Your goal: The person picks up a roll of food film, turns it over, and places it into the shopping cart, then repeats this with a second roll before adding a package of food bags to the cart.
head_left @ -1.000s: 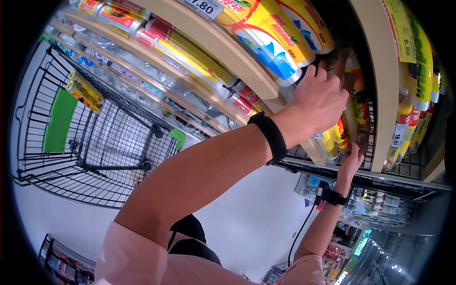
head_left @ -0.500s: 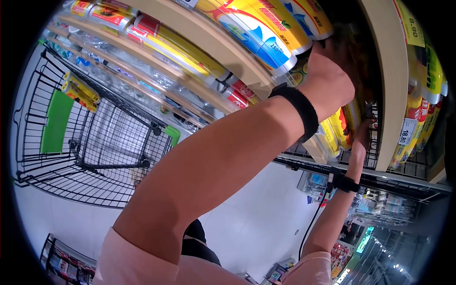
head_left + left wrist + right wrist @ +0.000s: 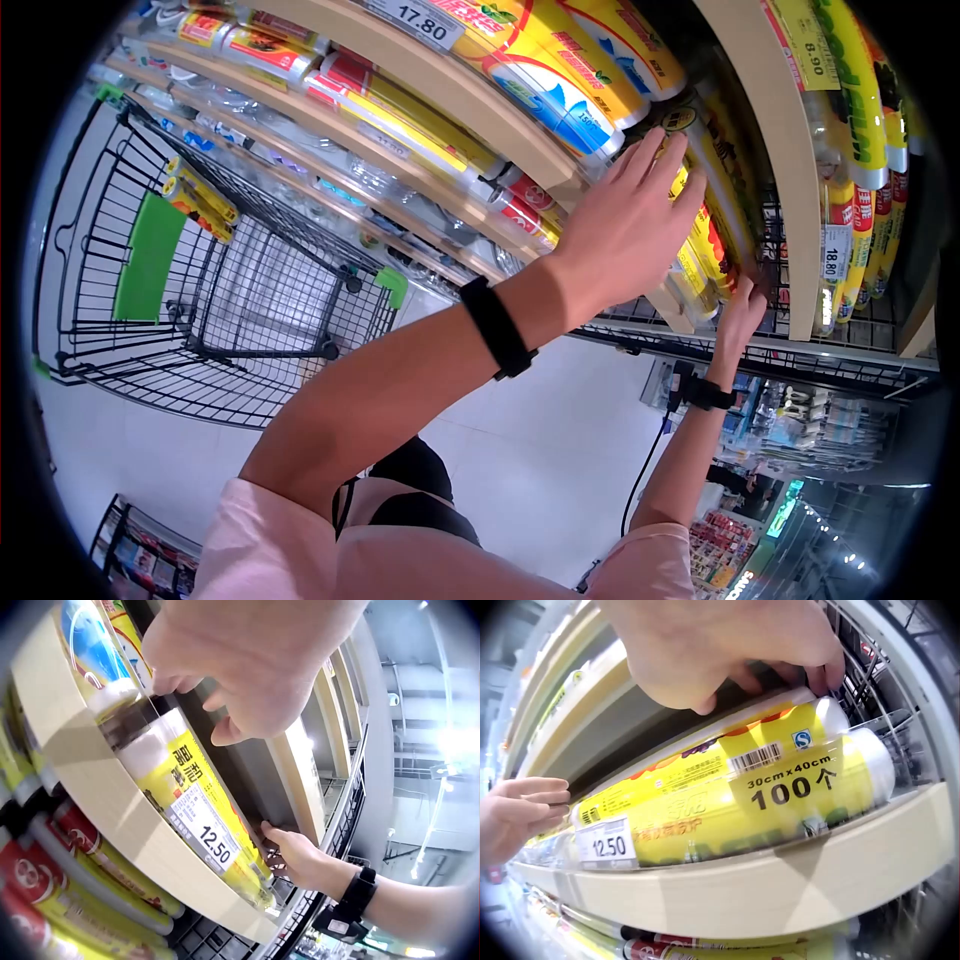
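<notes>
Yellow rolls of plastic bags [image 3: 705, 795] lie on the wooden-fronted shelf, marked "30cm x 40cm" and 100, above a 12.50 price tag [image 3: 609, 847]. My left hand [image 3: 630, 225] reaches over one end of them, fingers extended and nothing in its grasp. In the right wrist view, the left hand [image 3: 521, 817] shows beside the rolls' far end. At the opposite end, my right hand [image 3: 742, 315] has its fingers right at the rear roll [image 3: 810, 697], their tips partly hidden behind it. Darker rolls [image 3: 725, 165] lie deeper in the head view.
A wire shopping cart [image 3: 120, 365] stands at left with yellow rolls [image 3: 200, 200] in it. Larger yellow and blue rolls [image 3: 560, 85] occupy the neighbouring section. A wooden divider [image 3: 790, 180] and wire mesh [image 3: 214, 941] border the shelf. More rolls [image 3: 855, 230] lie beyond.
My left hand reached deeper among the rolls, then came back out toward me with fingers extended. The right hand moved slightly into the shelf and back, staying at the rolls' near end.
</notes>
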A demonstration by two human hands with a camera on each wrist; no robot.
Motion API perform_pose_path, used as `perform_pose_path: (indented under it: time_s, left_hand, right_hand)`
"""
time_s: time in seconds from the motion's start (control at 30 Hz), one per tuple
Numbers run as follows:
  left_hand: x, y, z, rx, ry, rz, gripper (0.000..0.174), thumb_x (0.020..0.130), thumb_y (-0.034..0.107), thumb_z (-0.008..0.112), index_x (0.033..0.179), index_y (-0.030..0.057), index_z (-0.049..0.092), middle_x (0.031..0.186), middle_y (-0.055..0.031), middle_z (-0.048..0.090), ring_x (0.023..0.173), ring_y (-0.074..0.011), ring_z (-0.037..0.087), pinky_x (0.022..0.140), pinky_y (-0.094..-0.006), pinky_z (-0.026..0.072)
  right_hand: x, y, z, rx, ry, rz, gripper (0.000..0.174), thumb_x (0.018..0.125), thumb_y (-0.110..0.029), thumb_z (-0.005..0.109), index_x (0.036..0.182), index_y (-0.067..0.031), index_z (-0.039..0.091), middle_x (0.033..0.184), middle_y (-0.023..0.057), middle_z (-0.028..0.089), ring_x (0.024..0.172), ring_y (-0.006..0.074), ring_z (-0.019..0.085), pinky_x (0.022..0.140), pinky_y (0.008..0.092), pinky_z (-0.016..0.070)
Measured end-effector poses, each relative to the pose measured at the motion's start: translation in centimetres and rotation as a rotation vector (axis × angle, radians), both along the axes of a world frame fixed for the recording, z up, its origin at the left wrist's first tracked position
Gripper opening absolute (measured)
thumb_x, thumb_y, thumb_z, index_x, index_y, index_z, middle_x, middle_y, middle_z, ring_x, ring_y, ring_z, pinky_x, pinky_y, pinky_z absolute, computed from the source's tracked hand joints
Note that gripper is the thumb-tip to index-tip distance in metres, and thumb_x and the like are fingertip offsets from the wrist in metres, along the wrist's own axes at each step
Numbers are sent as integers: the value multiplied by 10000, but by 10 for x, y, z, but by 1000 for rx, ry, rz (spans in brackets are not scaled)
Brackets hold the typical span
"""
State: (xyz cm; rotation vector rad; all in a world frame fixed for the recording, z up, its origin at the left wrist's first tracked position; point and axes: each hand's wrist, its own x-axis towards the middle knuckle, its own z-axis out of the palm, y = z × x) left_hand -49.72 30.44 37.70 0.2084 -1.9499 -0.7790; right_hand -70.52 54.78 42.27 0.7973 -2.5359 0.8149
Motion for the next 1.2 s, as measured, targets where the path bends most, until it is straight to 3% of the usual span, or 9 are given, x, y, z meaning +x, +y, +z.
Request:
perform_pose_path:
  time_s: [0.23, 0.37, 0.47, 0.57, 0.67, 0.8, 0.9, 1.07, 1.2]
  left_hand:
    - [99, 11, -21, 288, -5, -123, 268, 810, 33, 641, 1077, 12, 649, 1181, -163, 567, 1090, -342, 558, 988, -431, 438]
    - [165, 11, -46, 385, -55, -149, 126, 830, 50, 664, 952, 35, 636, 1086, -119, 614, 1037, -321, 582, 889, -402, 479]
    - [213, 15, -78, 374, -63, -76, 99, 868, 96, 664, 939, 30, 641, 1017, -125, 636, 956, -297, 610, 811, -358, 495]
    - [271, 8, -102, 698, -371, -275, 132, 908, 106, 639, 986, 1, 647, 975, -114, 652, 881, -231, 643, 795, -312, 499]
    - [317, 13, -158, 1066, -374, -313, 163, 922, 81, 616, 1035, -32, 645, 916, -73, 664, 838, -155, 647, 774, -269, 500]
    - [383, 16, -182, 1263, -317, -200, 148, 900, 19, 592, 1032, -14, 649, 875, -29, 657, 819, -109, 629, 727, -247, 497]
    - [424, 17, -192, 1396, -365, -27, 133, 889, -4, 577, 1003, 11, 643, 871, -30, 652, 789, -103, 615, 707, -236, 490]
    - [469, 26, -178, 1459, -337, 132, 118, 882, 2, 558, 975, 48, 614, 871, -27, 638, 746, -113, 599, 663, -243, 488]
    - [492, 22, -178, 1496, -277, 212, 164, 876, 34, 564, 1035, 72, 578, 898, -18, 615, 758, -131, 609, 664, -269, 495]
  right_hand:
    - [105, -10, -11, 17, 53, -46, 444, 961, -186, 600, 1330, 42, 505, 1352, 199, 537, 1253, 304, 507, 1071, 381, 362]
    - [162, -2, -35, -41, -75, -14, 369, 913, -96, 639, 1268, -21, 573, 1292, 162, 565, 1127, 219, 571, 926, 351, 473]
    - [201, 14, -75, -157, -398, 46, 302, 912, -106, 651, 1204, -37, 620, 1113, 92, 640, 988, 162, 605, 808, 316, 505]
    - [256, 15, -115, -134, -571, 114, 280, 915, -101, 677, 1175, -2, 646, 1075, 65, 669, 917, 114, 609, 794, 252, 491]
    - [303, 30, -164, -27, -868, 253, 310, 925, -127, 672, 1202, 9, 642, 1080, 89, 689, 909, 128, 630, 771, 257, 505]
    - [351, 42, -217, -23, -1112, 362, 324, 943, -153, 646, 1217, 20, 638, 1035, 94, 705, 867, 144, 649, 738, 270, 518]
    - [374, 38, -205, 173, -1048, 398, 355, 942, -188, 649, 1229, 20, 633, 1026, 104, 708, 839, 149, 656, 719, 267, 520]
    - [393, 54, -236, 59, -1243, 410, 400, 923, -221, 656, 1243, 13, 606, 997, 149, 707, 826, 175, 687, 690, 283, 540]
    - [417, 61, -254, 123, -1189, 456, 365, 921, -214, 650, 1215, 0, 618, 981, 135, 706, 827, 181, 694, 700, 292, 551]
